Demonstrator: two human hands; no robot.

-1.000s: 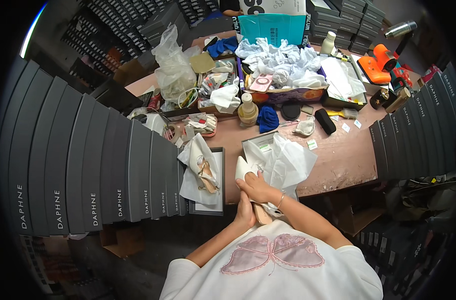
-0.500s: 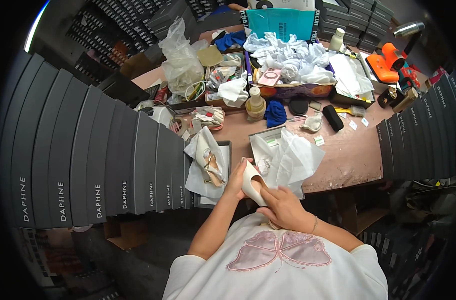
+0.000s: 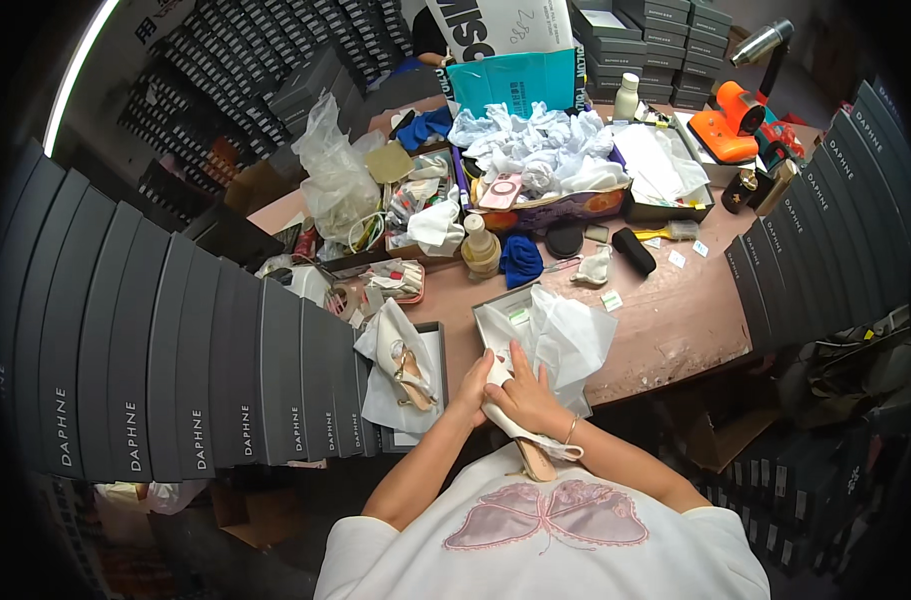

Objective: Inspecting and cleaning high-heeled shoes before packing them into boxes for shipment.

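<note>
A white slingback shoe [image 3: 507, 422] lies between my hands close to my chest, its toe pointing away from me and its heel end with the strap toward me. My left hand [image 3: 469, 392] is closed around the toe part from the left. From the right, my right hand [image 3: 528, 398] presses over the front of the shoe, thumb across it and fingers stretched forward; it hides much of the upper. Just beyond is an open shoe box [image 3: 492, 318] with white tissue paper [image 3: 572, 335]. Left of my hands, a matching shoe [image 3: 407, 372] rests on tissue in another dark box [image 3: 433, 345].
Tall rows of dark shoe boxes [image 3: 180, 350] flank me on the left, with more boxes [image 3: 825, 220] on the right. Farther back stand a carton of crumpled white paper [image 3: 545, 140], a pump bottle [image 3: 480, 248], a blue cloth [image 3: 520, 262] and a black case [image 3: 633, 252].
The shoe has come nearer my chest and its strap end now shows. My right hand has moved from the shoe's opening to over its front. The view has shifted slightly.
</note>
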